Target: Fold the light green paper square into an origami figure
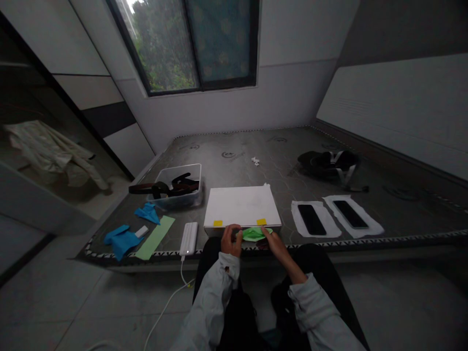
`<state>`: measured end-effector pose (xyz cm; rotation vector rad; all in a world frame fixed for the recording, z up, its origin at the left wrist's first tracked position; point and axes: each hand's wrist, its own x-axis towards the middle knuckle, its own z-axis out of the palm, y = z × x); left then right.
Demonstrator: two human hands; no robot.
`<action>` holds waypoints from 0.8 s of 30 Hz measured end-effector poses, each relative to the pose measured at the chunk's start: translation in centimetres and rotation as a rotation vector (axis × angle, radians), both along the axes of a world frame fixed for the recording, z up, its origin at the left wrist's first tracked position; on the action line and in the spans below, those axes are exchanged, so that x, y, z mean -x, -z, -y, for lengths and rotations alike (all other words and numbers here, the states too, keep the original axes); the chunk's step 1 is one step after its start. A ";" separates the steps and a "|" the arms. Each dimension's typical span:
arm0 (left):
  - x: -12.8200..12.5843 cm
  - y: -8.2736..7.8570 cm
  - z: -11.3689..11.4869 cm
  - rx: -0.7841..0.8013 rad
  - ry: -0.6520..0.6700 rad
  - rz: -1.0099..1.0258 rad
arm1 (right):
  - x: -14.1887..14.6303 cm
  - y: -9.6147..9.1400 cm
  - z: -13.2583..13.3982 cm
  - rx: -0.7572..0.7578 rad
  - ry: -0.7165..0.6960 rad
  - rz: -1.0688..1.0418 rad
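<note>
Both my hands are close together at the front edge of a white box [241,204], over my lap. A crumpled or folded piece of bright green paper [253,234] stretches between them. My left hand [231,240] pinches its left end, and my right hand [277,244] grips its right end with the thumb on top. The fingers' undersides are hidden. Two yellow tabs [218,223] stick to the box's front edge. Left of the box lies a white power bank [189,238] with a cable.
Farther left are a light green strip [156,237], blue folded pieces [126,242] and a clear plastic bin [199,190] holding dark belts. On the right, two phones [312,219] rest on white cloths. A black cap-like item [325,162] lies behind them on the mattress [226,168].
</note>
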<state>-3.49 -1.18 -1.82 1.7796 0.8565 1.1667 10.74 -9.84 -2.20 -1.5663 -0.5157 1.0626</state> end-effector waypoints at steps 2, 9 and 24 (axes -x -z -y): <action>0.0 0.2 0.0 0.032 0.023 0.026 | -0.1 0.1 -0.1 0.007 -0.003 -0.058; -0.5 1.9 -0.2 0.204 0.090 -0.085 | 0.0 -0.1 -0.1 -0.019 0.010 -0.141; -0.2 2.1 -1.7 0.438 0.050 -0.070 | 0.8 -1.9 0.5 -0.235 -0.014 -0.105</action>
